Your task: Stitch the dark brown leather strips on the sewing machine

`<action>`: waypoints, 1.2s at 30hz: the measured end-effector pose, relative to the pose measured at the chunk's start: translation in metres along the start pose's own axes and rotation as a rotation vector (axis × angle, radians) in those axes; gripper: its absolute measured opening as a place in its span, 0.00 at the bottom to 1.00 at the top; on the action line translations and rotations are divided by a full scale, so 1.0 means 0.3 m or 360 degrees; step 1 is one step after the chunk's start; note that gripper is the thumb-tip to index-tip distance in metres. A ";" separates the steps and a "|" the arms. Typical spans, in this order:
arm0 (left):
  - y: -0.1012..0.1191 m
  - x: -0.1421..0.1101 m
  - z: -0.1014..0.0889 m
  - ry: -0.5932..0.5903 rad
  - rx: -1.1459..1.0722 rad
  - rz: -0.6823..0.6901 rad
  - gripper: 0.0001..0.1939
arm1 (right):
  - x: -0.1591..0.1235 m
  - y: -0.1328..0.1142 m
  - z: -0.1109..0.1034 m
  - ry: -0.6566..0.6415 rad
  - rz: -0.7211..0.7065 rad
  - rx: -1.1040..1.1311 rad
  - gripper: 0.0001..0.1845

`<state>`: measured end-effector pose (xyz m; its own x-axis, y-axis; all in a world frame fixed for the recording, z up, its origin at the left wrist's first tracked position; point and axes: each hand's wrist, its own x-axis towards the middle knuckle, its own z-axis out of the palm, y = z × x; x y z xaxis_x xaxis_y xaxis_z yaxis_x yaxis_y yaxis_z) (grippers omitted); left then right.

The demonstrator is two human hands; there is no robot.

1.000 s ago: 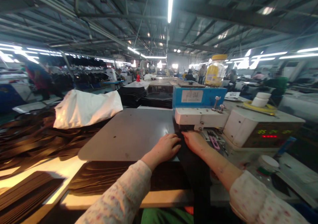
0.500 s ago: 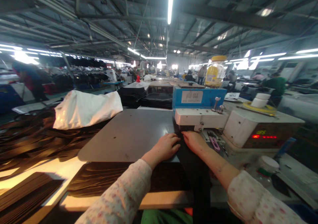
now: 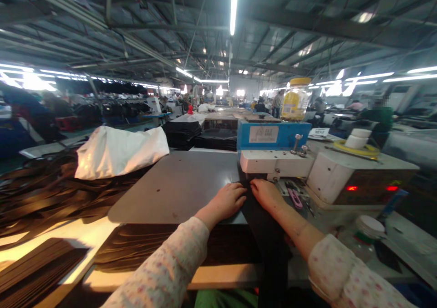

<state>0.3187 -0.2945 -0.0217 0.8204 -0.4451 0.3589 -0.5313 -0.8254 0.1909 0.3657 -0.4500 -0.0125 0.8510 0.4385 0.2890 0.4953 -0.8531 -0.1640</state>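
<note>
A long black fabric strip (image 3: 265,235) runs from under the white and blue machine head (image 3: 275,151) toward me and hangs over the table's near edge. My left hand (image 3: 227,201) lies on the strip's left side with the fingers curled down on it, just in front of the machine head. On the strip's right side rests my right hand (image 3: 268,194), fingers pressed on the cloth close to the machine's foot. Both hands lie on the dark grey work plate (image 3: 177,185).
A control box with red digits (image 3: 358,176) stands right of the machine. Stacks of black strips (image 3: 146,246) lie below the plate and at the left (image 3: 41,194), by a white bag (image 3: 119,151). A yellow-lidded jar (image 3: 296,99) stands behind. Other people work in the background.
Both hands have crept slightly forward toward the machine head with the strip. The red digits on the control box have changed.
</note>
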 end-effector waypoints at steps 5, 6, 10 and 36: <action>-0.012 0.002 0.007 0.0021 -0.0028 0.0005 0.16 | 0.000 0.002 0.005 0.0009 0.0056 0.0016 0.13; -0.013 0.001 0.007 0.0021 -0.0032 0.0005 0.16 | -0.001 0.003 0.006 0.0006 0.0064 0.0026 0.13; -0.006 0.002 -0.001 -0.0008 -0.0020 0.0029 0.16 | -0.005 0.005 0.008 0.0021 0.0080 0.0072 0.13; 0.000 0.002 -0.006 -0.0005 0.0003 0.0035 0.15 | -0.006 0.010 0.024 0.0074 0.0047 0.0062 0.13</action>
<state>0.3187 -0.2940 -0.0198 0.8092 -0.4643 0.3600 -0.5488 -0.8161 0.1810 0.3668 -0.4513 -0.0202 0.8569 0.3986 0.3269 0.4770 -0.8535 -0.2097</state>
